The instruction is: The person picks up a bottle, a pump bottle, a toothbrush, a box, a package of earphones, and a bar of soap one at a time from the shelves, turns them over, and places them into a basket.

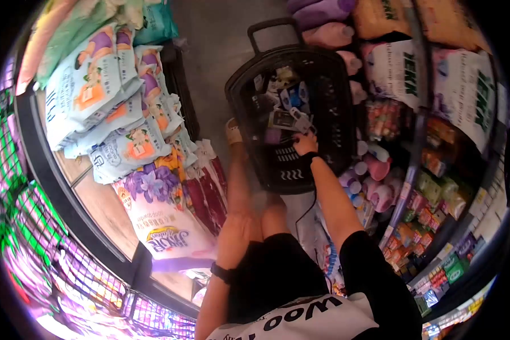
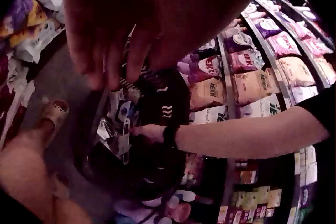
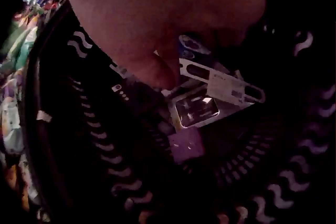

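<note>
My right hand (image 1: 306, 144) reaches down into a black shopping basket (image 1: 254, 55). Its fingers grip the edge of a flat pale package (image 3: 226, 86) with a long slot in it, which stands tilted among other small goods. Below that package in the right wrist view are a silvery pack with a clear window (image 3: 197, 109) and a small purple box (image 3: 186, 145). A blue-and-white item (image 1: 293, 96) lies near the package in the basket. My left hand (image 1: 238, 233) rests on my left knee, holding nothing; its fingers (image 2: 113, 64) hang straight in the left wrist view.
Bagged soap powder (image 1: 170, 212) and stacked pale-blue packs (image 1: 90, 85) fill the shelf on the left. Bottles (image 1: 377, 164) and large bags (image 1: 391, 73) line the shelves close on the right. The basket's handle (image 1: 272, 24) stands up at its far end over the grey floor (image 1: 207, 62).
</note>
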`<state>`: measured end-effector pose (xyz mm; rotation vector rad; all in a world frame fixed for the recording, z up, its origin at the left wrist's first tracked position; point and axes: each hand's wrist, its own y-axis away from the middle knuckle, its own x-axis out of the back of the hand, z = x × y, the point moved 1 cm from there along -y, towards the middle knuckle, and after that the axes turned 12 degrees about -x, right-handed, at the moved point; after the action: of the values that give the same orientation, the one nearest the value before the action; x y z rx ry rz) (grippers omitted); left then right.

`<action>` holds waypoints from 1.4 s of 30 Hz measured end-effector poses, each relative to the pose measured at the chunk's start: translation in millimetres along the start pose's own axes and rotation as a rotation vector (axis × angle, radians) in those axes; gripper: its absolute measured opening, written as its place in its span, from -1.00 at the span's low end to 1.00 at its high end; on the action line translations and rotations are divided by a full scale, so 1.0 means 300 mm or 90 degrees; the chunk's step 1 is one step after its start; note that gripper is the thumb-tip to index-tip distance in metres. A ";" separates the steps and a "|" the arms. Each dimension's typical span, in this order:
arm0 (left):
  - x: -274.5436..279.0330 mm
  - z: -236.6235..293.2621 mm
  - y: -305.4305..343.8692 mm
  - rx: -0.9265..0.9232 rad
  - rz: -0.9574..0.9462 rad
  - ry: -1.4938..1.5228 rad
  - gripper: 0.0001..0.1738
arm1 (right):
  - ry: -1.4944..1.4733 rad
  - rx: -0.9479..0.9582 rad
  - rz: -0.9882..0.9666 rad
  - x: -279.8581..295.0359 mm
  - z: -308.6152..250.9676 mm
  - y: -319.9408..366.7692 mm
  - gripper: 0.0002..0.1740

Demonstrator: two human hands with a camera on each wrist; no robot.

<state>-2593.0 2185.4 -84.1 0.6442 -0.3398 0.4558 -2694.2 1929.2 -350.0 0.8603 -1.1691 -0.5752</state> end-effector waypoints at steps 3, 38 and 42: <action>-0.038 -0.061 -0.163 -0.007 -0.056 0.046 -0.75 | 0.006 -0.013 0.029 -0.052 -0.073 -0.165 -0.50; 0.577 0.751 -0.236 -0.109 -0.180 0.472 -0.56 | -0.878 0.817 0.305 1.008 0.041 1.334 -0.66; 0.738 0.900 -0.405 -0.158 -0.165 0.545 -0.54 | -1.137 0.632 0.211 1.192 -0.154 1.301 -0.58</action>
<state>-2387.6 1992.5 155.3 0.2025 0.4905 0.3931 -2555.0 1884.6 160.8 0.7898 -3.3359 -0.3660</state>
